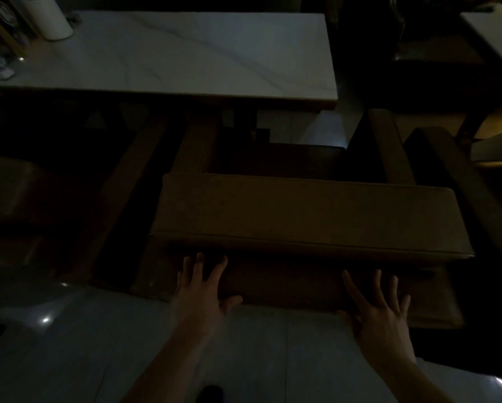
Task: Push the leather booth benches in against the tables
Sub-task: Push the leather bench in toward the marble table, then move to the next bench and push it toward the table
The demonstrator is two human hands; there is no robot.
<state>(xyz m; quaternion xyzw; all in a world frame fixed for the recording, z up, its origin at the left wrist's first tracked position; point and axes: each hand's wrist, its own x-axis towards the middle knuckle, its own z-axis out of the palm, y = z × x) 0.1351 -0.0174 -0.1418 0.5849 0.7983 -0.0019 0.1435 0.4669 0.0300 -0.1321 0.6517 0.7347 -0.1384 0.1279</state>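
Note:
The room is dim. A brown leather booth bench (311,210) stands in front of me, its padded backrest top facing me and its dark seat beyond it. A white marble-topped table (168,53) lies further off, with a gap between its near edge and the bench seat. My left hand (203,289) rests flat with fingers spread on the bench's back panel, under the left part of the backrest. My right hand (380,303) lies flat and spread on the same panel, further right. Neither hand holds anything.
A second leather bench (8,184) sits at the left. Another bench armrest (389,146) and a second white table (497,39) are at the right. A white cylinder (50,17) and small items stand on the table's far left. Glossy tiled floor (69,344) lies under me.

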